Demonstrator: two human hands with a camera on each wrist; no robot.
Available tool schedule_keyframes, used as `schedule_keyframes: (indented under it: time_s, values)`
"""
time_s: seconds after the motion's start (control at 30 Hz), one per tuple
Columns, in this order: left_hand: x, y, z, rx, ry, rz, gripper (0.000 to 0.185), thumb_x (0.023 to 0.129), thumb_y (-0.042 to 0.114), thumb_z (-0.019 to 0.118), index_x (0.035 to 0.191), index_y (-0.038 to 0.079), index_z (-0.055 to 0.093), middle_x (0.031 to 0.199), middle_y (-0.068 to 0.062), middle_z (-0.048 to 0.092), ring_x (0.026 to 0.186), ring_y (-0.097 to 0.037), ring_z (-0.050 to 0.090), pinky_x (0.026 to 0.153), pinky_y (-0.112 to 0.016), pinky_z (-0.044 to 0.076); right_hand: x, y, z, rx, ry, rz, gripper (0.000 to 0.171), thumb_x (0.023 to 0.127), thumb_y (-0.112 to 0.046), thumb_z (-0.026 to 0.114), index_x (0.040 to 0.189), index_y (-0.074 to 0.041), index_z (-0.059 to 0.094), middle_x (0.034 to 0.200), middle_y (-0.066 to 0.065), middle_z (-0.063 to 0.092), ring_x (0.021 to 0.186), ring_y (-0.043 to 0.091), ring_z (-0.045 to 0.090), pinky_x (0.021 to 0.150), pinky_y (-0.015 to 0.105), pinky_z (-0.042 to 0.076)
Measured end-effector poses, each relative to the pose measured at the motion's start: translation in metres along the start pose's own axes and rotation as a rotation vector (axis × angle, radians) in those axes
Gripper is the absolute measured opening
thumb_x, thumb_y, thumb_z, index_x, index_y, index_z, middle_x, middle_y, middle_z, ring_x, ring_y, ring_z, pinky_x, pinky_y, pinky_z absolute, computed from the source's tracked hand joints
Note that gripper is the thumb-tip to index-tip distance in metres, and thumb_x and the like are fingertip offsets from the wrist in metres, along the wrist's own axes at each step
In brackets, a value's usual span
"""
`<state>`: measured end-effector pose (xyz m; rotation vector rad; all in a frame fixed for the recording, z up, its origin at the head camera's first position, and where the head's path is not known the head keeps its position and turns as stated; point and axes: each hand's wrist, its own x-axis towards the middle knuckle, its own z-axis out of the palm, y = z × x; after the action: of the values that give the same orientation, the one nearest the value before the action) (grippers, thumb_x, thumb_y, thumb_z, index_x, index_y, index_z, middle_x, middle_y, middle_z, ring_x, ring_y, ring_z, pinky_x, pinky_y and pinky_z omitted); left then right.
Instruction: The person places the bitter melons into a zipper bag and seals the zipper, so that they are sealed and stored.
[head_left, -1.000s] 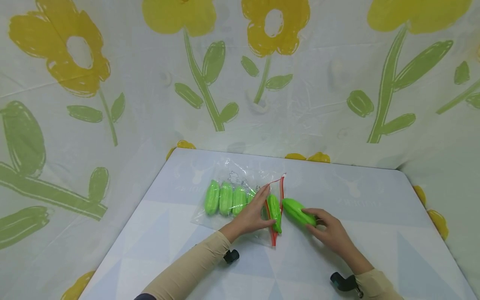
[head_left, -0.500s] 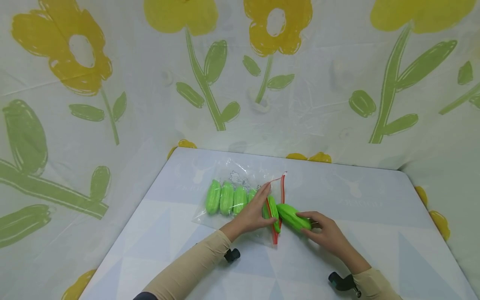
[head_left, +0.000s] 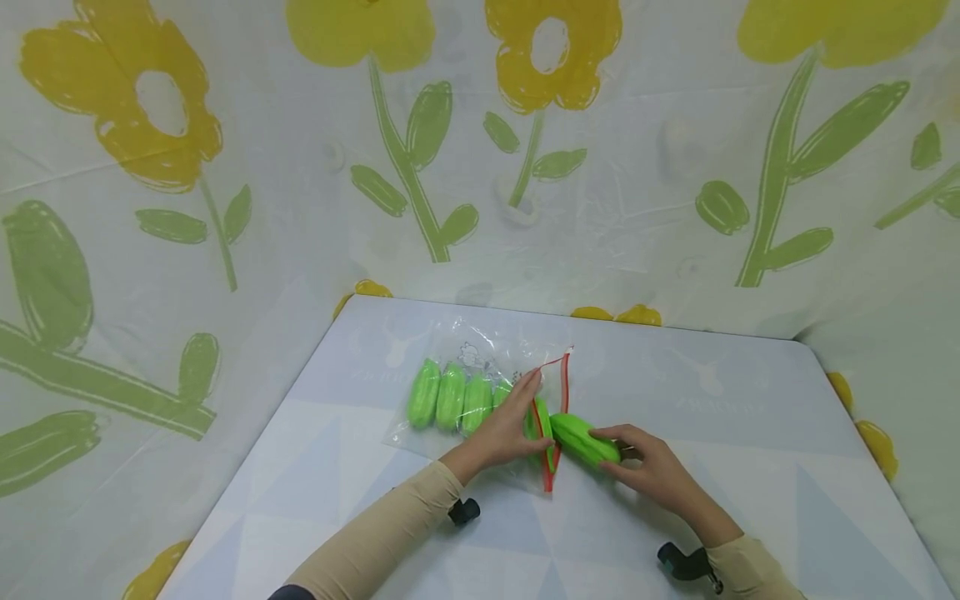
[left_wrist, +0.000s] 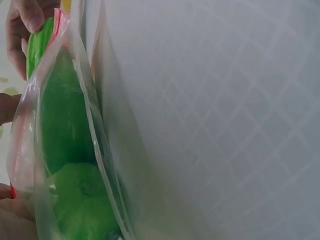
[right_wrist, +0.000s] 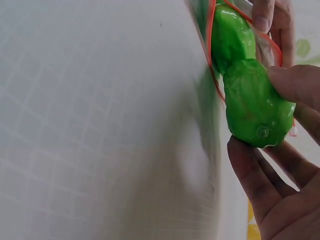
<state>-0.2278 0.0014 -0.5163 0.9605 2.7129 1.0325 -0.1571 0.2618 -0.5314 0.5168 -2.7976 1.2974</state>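
A clear zip bag (head_left: 450, 446) with a red zip strip lies on the table, its mouth facing right. Several plump green cucumber-like vegetables (head_left: 423, 394) sit in a row inside it. My left hand (head_left: 504, 429) grips the bag's upper edge at the mouth, thumb and fingers spread, holding it apart; it hides part of the row. One vegetable shows within the gaping mouth. My right hand (head_left: 656, 462) grips another green vegetable (head_left: 581, 440) by its right end. In the right wrist view, this vegetable (right_wrist: 257, 107) meets the one in the mouth end to end.
The table (head_left: 720, 400) has a pale cover with blue triangles. Flower-printed fabric (head_left: 637, 167) hangs round the back and sides. Dark wrist cameras (head_left: 686, 562) sit close to the table under both forearms.
The vegetable in my right hand has moved left and slightly toward me, its tip now at the bag's mouth. The vegetable in the mouth has shifted further in. My left hand stays put.
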Motion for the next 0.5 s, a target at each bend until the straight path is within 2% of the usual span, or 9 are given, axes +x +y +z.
schedule_keyframes:
  time_s: [0.17, 0.5]
  values:
    - [-0.001, -0.001, 0.0, 0.008, 0.005, 0.005, 0.107, 0.076, 0.035, 0.075, 0.15, 0.023, -0.001, 0.156, 0.002, 0.006, 0.14, -0.019, 0.018, 0.107, -0.039, 0.032, 0.002, 0.002, 0.0, -0.017, 0.032, -0.035, 0.043, 0.08, -0.027, 0.073, 0.122, -0.025, 0.06, 0.118, -0.006, 0.059, 0.102, 0.015, 0.058, 0.076, 0.026, 0.054]
    - [-0.001, -0.001, 0.0, 0.003, 0.009, 0.01, 0.107, 0.076, 0.036, 0.074, 0.15, 0.024, -0.001, 0.155, 0.004, 0.006, 0.139, -0.018, 0.021, 0.107, -0.037, 0.032, 0.015, -0.003, -0.001, -0.03, 0.084, -0.047, 0.048, 0.08, -0.02, 0.073, 0.125, -0.023, 0.057, 0.122, -0.002, 0.057, 0.106, 0.017, 0.055, 0.079, 0.032, 0.054]
